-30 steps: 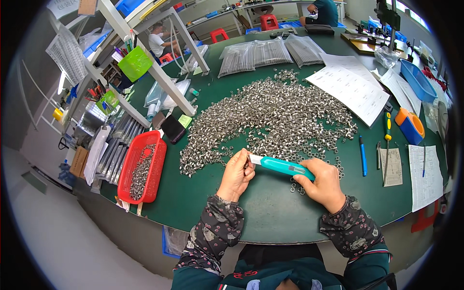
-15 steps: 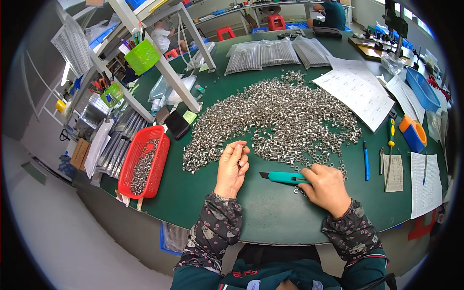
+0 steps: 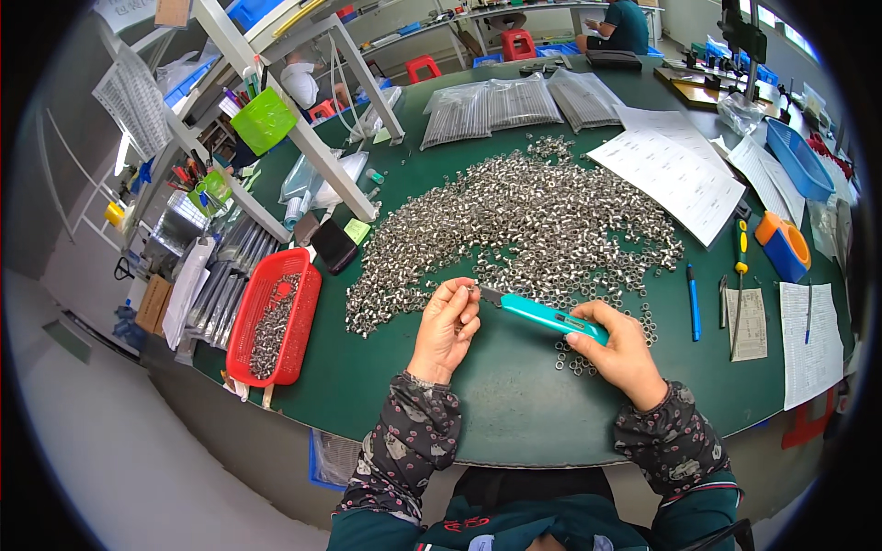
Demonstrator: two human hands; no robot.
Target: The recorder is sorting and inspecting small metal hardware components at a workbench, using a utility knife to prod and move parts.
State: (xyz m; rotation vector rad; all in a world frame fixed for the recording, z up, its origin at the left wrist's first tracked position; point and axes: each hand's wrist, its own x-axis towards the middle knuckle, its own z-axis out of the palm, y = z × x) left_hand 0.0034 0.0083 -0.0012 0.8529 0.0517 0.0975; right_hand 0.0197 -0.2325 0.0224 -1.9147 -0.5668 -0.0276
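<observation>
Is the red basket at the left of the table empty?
No, the red basket holds a heap of small metal pieces, like the big pile spread over the green table.

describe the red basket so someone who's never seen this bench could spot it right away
Start at the green table and go to its left edge, left of the big heap of small metal rings. The red basket sits there, beyond the left hand. It is the only red slatted tray on the bench, and it holds a small pile of the same metal pieces.
</observation>
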